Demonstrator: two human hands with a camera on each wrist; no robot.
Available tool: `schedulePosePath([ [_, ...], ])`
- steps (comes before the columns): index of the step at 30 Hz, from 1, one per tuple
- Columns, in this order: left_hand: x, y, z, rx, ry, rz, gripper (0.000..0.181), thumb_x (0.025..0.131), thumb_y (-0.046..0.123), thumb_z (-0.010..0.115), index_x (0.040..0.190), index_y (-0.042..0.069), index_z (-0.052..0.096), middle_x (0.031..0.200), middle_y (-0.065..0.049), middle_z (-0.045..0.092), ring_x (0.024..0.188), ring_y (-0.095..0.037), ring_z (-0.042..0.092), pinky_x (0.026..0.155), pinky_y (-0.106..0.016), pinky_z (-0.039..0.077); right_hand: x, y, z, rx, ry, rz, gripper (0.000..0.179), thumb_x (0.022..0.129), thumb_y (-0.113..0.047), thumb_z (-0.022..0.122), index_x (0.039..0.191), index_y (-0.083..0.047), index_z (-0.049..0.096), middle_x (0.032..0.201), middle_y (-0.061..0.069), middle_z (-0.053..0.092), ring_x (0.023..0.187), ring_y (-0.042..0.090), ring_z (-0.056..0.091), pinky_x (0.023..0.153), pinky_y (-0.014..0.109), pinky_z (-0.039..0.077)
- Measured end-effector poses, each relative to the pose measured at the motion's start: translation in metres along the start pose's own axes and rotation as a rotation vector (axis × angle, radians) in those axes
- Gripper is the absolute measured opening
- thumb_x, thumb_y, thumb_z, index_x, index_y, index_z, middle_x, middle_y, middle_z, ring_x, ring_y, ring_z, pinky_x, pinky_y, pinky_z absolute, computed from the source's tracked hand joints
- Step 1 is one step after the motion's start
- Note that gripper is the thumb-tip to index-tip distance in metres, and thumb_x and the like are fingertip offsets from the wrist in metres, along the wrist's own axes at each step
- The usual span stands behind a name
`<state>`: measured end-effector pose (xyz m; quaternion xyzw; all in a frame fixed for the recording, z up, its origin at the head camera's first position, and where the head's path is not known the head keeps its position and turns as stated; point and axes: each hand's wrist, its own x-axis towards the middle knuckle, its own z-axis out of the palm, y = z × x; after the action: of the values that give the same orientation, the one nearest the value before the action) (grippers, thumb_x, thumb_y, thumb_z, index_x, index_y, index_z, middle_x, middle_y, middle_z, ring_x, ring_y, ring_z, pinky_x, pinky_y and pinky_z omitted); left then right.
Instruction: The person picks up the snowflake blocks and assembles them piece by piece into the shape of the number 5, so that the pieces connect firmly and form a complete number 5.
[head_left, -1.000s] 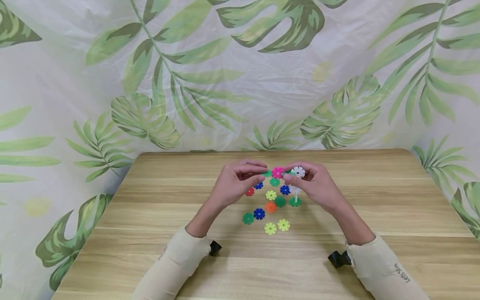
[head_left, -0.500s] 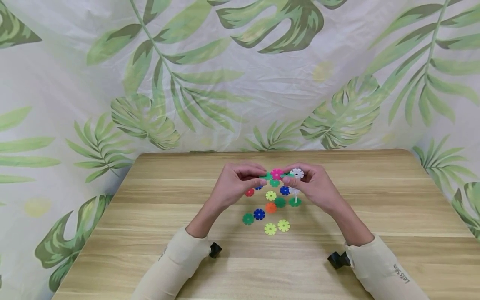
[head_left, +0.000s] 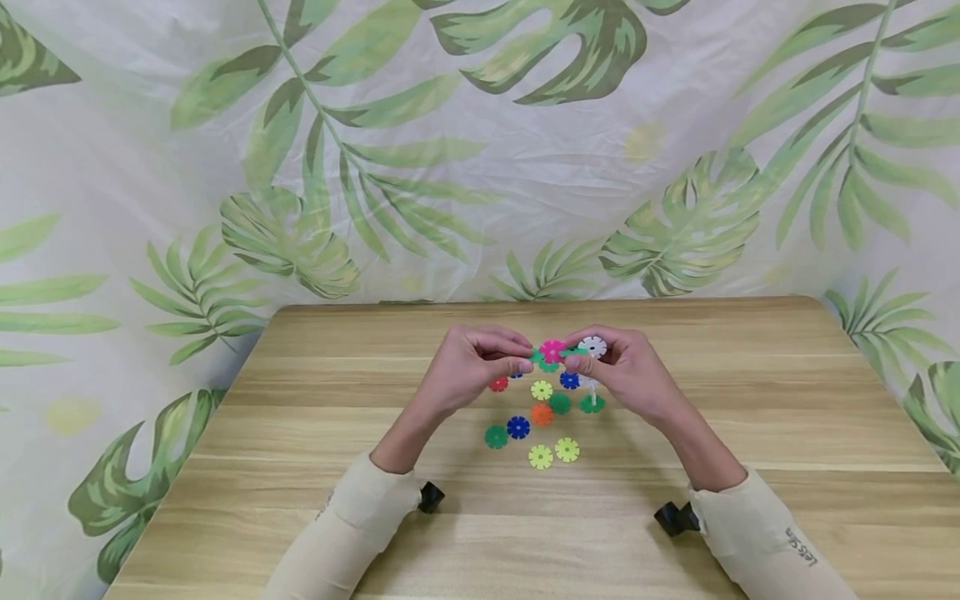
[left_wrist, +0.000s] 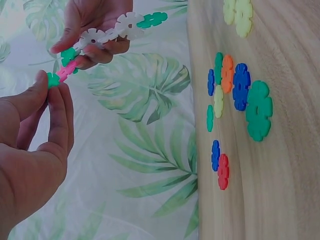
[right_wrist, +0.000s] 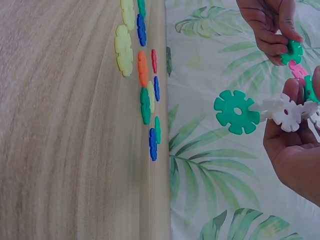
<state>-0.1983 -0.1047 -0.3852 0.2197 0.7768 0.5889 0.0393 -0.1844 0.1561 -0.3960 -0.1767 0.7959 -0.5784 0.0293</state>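
Above the far part of the table, my left hand (head_left: 480, 362) pinches a green notched disc (left_wrist: 53, 80) between thumb and fingertips. This disc joins a pink notched disc (head_left: 552, 351), which spans the short gap between my hands. On the pink disc's other side, my right hand (head_left: 626, 367) pinches a second green disc (left_wrist: 68, 56) with thumb and index finger. A chain of white notched discs (right_wrist: 288, 113) runs from there across the right fingers. It ends in another green disc (right_wrist: 236, 112), hanging below the right hand. Fingers partly cover the held discs.
Loose notched discs lie flat on the wooden table (head_left: 337, 400) below my hands, including an orange disc (head_left: 542, 413), a red disc (head_left: 498, 384), two yellow discs nearest me (head_left: 541, 457) and several blue and green ones. A leaf-patterned cloth (head_left: 450, 167) hangs behind the table.
The pink disc has shifted slightly down and to the left, with both hands keeping their hold. My left fingertips have moved a little on the green disc. The loose discs stay in place.
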Motion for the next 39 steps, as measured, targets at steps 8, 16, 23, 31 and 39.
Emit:
schedulePosePath([
  [8,0.0007,0.0009,0.0024,0.002,0.004,0.006,0.012,0.091,0.006,0.086,0.102,0.001,0.086,0.109,-0.016,0.081,0.089,-0.045,0.077,0.065,-0.024,0.061,-0.0002,-0.0004,-0.0007,-0.003,0.007,0.014,0.023,0.1,-0.019,0.078,0.119,-0.008,0.079,0.081,-0.003,0.072,0.059,0.016,0.042,0.054,0.026,0.035],
  [16,0.0001,0.0022,0.0025,0.02,0.015,-0.008,0.012,0.091,0.007,0.086,0.101,0.003,0.086,0.109,-0.015,0.081,0.086,-0.038,0.078,0.063,-0.023,0.058,-0.0003,-0.0007,0.001,0.01,0.004,0.02,0.023,0.099,-0.018,0.078,0.119,-0.005,0.078,0.079,-0.004,0.072,0.059,0.014,0.04,0.054,0.025,0.034],
  [23,-0.0002,0.0026,0.0035,0.005,0.015,-0.026,0.012,0.091,0.006,0.086,0.102,0.002,0.086,0.11,-0.015,0.081,0.085,-0.035,0.078,0.061,-0.022,0.057,-0.0007,-0.0012,0.0013,0.007,0.014,0.025,0.023,0.099,-0.019,0.079,0.118,-0.006,0.079,0.081,-0.004,0.074,0.058,0.015,0.04,0.054,0.026,0.034],
  [31,-0.0002,0.0018,0.0051,0.001,0.018,-0.029,0.011,0.091,0.003,0.085,0.102,0.001,0.086,0.109,-0.016,0.08,0.07,-0.015,0.072,0.055,-0.022,0.053,-0.0003,0.0004,0.0025,0.009,0.018,0.026,0.024,0.098,-0.018,0.079,0.118,-0.005,0.079,0.08,-0.003,0.073,0.058,0.014,0.041,0.053,0.026,0.034],
  [39,-0.0008,0.0026,0.0064,0.004,0.021,-0.063,0.012,0.089,0.006,0.087,0.101,0.003,0.086,0.11,-0.014,0.08,0.067,-0.016,0.067,0.054,-0.022,0.052,-0.0006,0.0014,0.0027,-0.011,0.03,0.022,0.024,0.098,-0.018,0.08,0.118,-0.006,0.079,0.078,0.0,0.069,0.058,0.016,0.043,0.052,0.026,0.034],
])
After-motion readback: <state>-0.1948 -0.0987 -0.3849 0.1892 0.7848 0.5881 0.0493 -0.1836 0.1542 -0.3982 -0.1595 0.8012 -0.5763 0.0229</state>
